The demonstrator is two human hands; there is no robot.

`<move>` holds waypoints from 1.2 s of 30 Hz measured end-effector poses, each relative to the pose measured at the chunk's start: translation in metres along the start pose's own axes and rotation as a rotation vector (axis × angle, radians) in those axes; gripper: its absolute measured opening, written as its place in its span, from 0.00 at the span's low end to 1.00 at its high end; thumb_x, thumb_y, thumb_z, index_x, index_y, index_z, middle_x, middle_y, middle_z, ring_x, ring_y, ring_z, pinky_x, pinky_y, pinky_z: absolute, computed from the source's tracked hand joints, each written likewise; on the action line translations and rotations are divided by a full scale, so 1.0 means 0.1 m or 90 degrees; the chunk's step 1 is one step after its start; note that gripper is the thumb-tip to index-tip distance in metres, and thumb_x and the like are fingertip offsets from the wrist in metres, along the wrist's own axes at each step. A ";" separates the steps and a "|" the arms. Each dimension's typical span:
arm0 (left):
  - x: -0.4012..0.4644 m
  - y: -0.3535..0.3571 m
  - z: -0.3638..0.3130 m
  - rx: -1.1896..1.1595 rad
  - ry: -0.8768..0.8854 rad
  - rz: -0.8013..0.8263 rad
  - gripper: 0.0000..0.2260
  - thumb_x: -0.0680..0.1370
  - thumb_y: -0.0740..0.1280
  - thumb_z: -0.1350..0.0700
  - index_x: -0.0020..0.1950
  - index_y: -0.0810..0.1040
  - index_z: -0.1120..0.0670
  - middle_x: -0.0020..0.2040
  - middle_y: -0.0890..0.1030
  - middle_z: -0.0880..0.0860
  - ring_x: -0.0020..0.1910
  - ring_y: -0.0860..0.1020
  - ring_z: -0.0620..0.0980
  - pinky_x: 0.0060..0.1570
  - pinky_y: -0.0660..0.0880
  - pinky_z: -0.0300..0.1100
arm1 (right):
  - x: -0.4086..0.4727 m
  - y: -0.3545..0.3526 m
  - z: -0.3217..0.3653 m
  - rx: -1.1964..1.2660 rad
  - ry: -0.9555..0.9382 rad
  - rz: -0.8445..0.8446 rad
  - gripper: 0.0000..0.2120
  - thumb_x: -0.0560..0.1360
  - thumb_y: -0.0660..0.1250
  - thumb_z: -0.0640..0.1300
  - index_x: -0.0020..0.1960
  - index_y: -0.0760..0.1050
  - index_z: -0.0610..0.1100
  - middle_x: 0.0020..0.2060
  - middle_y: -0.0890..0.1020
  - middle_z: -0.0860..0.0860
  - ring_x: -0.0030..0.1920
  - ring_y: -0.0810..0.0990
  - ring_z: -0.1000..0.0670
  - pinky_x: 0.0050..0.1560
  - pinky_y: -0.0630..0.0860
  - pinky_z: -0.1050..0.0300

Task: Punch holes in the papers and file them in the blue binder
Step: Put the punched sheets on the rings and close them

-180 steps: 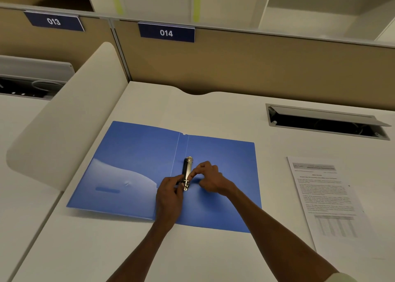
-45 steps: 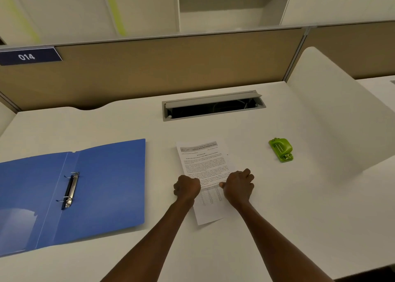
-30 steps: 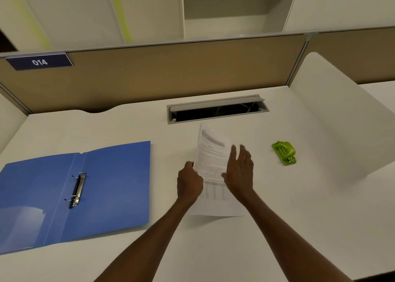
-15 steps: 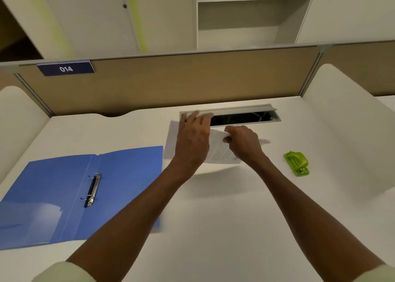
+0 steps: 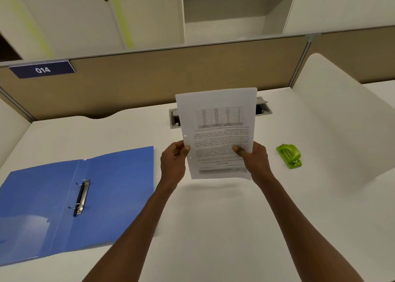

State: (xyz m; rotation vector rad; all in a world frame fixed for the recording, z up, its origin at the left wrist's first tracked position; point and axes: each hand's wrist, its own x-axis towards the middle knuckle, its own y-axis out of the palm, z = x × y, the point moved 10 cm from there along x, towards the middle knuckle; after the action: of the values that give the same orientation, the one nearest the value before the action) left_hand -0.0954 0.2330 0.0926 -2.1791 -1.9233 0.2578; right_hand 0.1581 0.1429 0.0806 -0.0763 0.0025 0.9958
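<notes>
Both hands hold the papers up above the white surface, almost upright, with the printed side toward the camera and the text upside down. The left hand grips the left edge near the bottom, its fingers curled behind the sheets and the thumb on the front. The right hand grips the right edge at about the same height, thumb pressed on the print. Two small holes show along the left edge of the papers, one above the left thumb and one just beside it.

The blue binder lies open and flat on the surface, to the left of the left hand and a little nearer to the person. Its metal ring clip stands with the rings open. The green hole punch sits on the surface to the right of the right hand, apart from it. Behind the papers, beyond both hands, a cable slot in the surface is partly hidden.
</notes>
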 end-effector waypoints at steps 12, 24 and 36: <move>-0.11 0.10 0.45 0.020 0.015 0.002 0.05 0.77 0.67 0.61 0.51 0.81 0.56 0.46 0.83 0.47 0.40 0.80 0.31 0.41 0.73 0.24 | -0.21 0.03 -0.61 0.003 0.069 0.036 0.14 0.71 0.74 0.41 0.56 0.80 0.44 0.50 0.85 0.51 0.51 0.84 0.50 0.52 0.81 0.54; -0.11 -0.10 0.49 0.023 0.028 0.028 0.04 0.77 0.67 0.62 0.46 0.82 0.57 0.42 0.84 0.48 0.39 0.80 0.38 0.41 0.73 0.30 | -0.42 0.29 -0.53 -0.018 0.085 -0.049 0.13 0.69 0.74 0.38 0.52 0.79 0.47 0.46 0.83 0.52 0.49 0.82 0.50 0.46 0.77 0.60; 0.37 -1.10 0.48 0.025 -0.015 0.133 0.04 0.76 0.69 0.60 0.46 0.83 0.55 0.40 0.84 0.49 0.37 0.81 0.41 0.39 0.78 0.33 | -0.45 1.25 0.32 -0.164 -0.072 0.010 0.16 0.73 0.72 0.46 0.59 0.76 0.46 0.51 0.83 0.52 0.49 0.83 0.54 0.42 0.80 0.66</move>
State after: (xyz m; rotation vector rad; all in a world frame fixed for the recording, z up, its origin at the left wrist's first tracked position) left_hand -0.2090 0.2845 0.0779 -2.3622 -1.6865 0.3554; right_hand 0.0276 0.1745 0.1059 -0.2560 -0.2302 1.0102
